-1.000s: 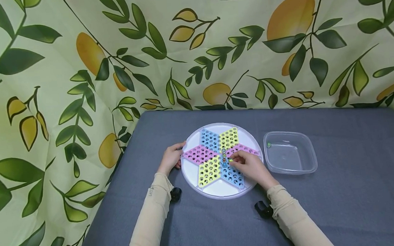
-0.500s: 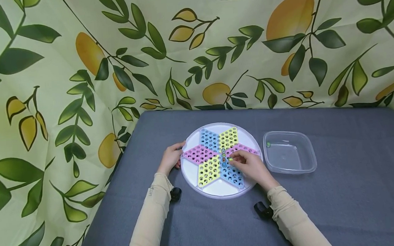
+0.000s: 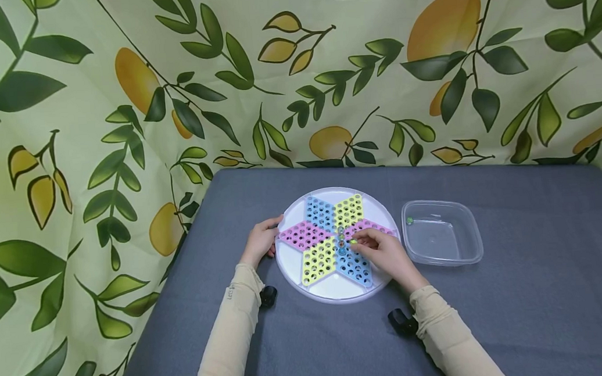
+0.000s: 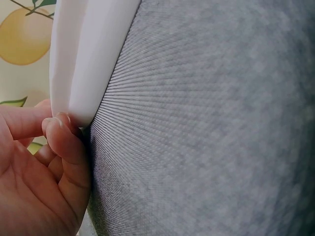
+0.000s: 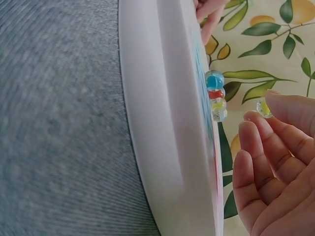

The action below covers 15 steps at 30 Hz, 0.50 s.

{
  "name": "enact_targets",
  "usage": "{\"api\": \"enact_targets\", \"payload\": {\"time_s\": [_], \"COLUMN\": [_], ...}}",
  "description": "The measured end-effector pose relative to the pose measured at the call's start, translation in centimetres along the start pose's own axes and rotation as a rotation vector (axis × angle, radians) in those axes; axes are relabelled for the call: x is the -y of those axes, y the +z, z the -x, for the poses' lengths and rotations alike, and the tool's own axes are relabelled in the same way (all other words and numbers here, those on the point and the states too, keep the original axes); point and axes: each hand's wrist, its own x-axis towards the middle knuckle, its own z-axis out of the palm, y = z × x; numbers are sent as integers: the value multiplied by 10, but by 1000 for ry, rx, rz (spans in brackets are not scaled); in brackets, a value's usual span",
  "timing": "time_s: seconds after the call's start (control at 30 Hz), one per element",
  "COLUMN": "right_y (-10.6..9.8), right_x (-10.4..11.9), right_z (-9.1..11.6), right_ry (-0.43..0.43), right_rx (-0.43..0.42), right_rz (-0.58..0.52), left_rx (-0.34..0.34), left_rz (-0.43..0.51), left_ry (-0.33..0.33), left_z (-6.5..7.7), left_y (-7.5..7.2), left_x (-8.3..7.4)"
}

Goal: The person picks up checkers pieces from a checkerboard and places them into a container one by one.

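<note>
A round white Chinese checkers board (image 3: pixel 335 291) with a blue, yellow and pink six-pointed star of holes lies on the table. My left hand (image 3: pixel 260 241) holds its left rim, with thumb and finger (image 4: pixel 61 140) at the edge in the left wrist view. Above the middle of the board, my right hand (image 3: pixel 384 255) pinches a clear marble (image 5: pixel 264 107) with a yellow-green swirl between thumb and fingertip. Close beside those fingertips, several glass marbles (image 5: pixel 215 81), blue, red and yellowish, sit in a short row at the star's centre.
To the right of the board stands a clear plastic container (image 3: pixel 444 259) with a green marble (image 3: pixel 410 221) near its left wall. Grey cloth (image 3: pixel 538 288) covers the table. A leaf-and-fruit printed curtain (image 3: pixel 364 44) hangs behind and at the left.
Very little differs. The marble in my right hand has shifted slightly and shows a bit more between the fingertips; my left hand stays at the board's rim.
</note>
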Motion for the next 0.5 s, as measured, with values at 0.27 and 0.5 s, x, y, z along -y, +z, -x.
{"api": "enact_targets", "payload": {"time_s": [0.27,0.5], "right_y": [-3,-6], "right_x": [1,5], "right_z": [1,5], "right_ry": [7,-15], "right_rx": [-29,-37], "right_rz": [-6,-17], "left_rx": [1,-2], "left_rz": [-4,-6], "left_ry": [2,3], "left_z": [0,0], "left_y": [0,1], "left_x": [0,1]}}
